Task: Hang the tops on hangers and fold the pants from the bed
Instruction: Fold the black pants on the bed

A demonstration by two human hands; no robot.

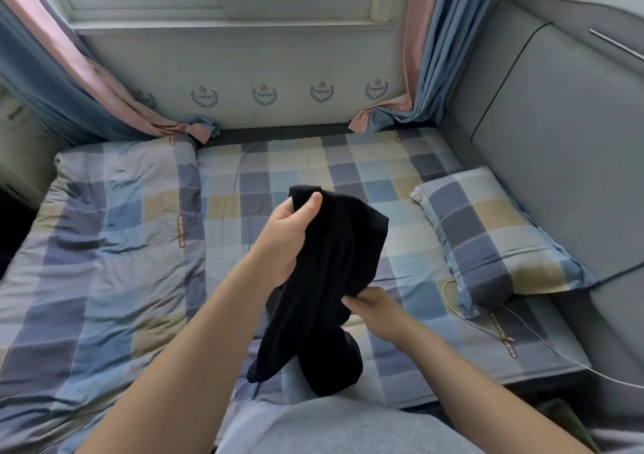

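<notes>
Bunched black garment (324, 279), type unclear, gripped by left hand (284, 241) and half-hidden right hand (376, 309).

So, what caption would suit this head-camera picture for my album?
The left hand and right hand grip a black garment over the checked bed.

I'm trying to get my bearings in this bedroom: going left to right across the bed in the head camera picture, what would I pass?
Rumpled checked quilt → black garment held up over the middle of the bed → checked pillow → grey padded headboard.
</notes>
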